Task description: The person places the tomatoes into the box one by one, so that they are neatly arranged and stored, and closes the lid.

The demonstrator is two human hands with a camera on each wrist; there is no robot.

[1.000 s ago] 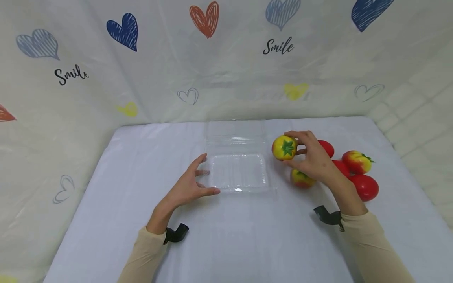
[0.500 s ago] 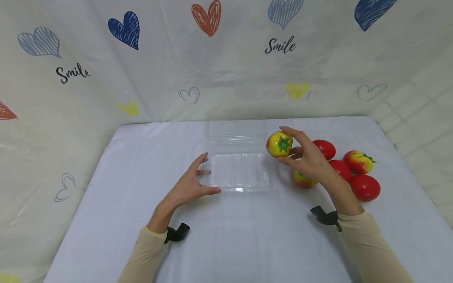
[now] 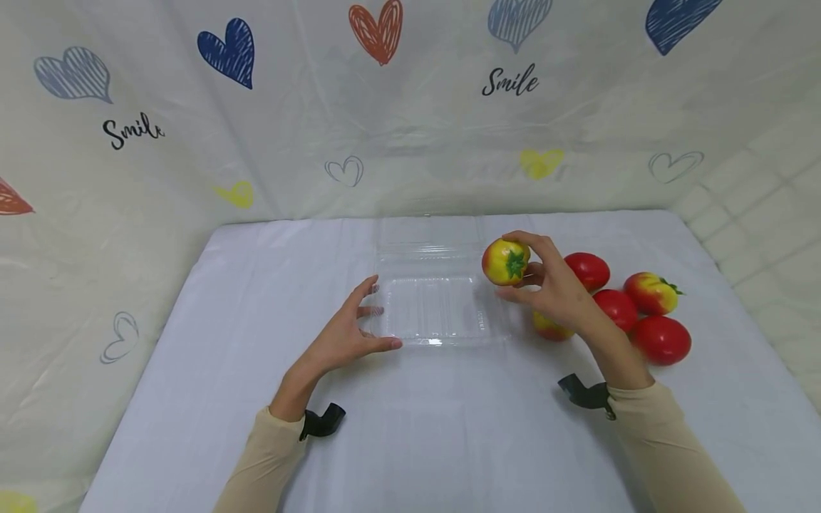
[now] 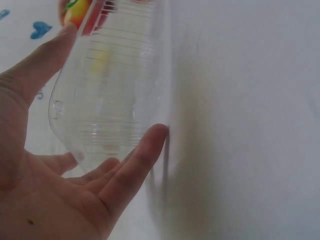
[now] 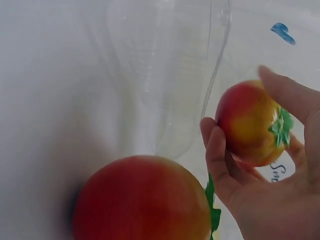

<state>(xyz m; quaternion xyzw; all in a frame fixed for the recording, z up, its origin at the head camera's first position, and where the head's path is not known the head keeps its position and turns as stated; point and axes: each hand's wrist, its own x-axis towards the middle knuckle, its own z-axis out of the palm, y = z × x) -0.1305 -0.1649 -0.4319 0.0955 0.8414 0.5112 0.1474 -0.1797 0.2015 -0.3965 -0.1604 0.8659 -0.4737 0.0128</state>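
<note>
An open, clear plastic clamshell container [image 3: 436, 310] lies mid-table, its raised lid [image 3: 426, 235] at the back. My left hand [image 3: 340, 335] holds its left end, thumb at the near corner and fingers along the side; the left wrist view shows thumb and fingers spanning the clear wall [image 4: 115, 95]. Just right of the container, my right hand [image 3: 561, 292] pinches a red-and-yellow tomato [image 3: 503, 262] with a green leafy top, held above the table. Under that hand sits another red-and-yellow tomato [image 3: 550, 328], partly hidden; it looms large in the right wrist view [image 5: 142, 200].
Right of my right hand lie several more tomatoes: red ones [image 3: 661, 340] and a red-and-yellow one [image 3: 651, 293]. The white-covered table [image 3: 410, 442] ends at a hanging sheet [image 3: 276, 142] printed with hearts. A black wrist mount [image 3: 323, 420] sticks out from each sleeve.
My right hand has carried the tomato a little left, toward the container, and the tomato has tilted slightly. My left hand stays at the container's end.
</note>
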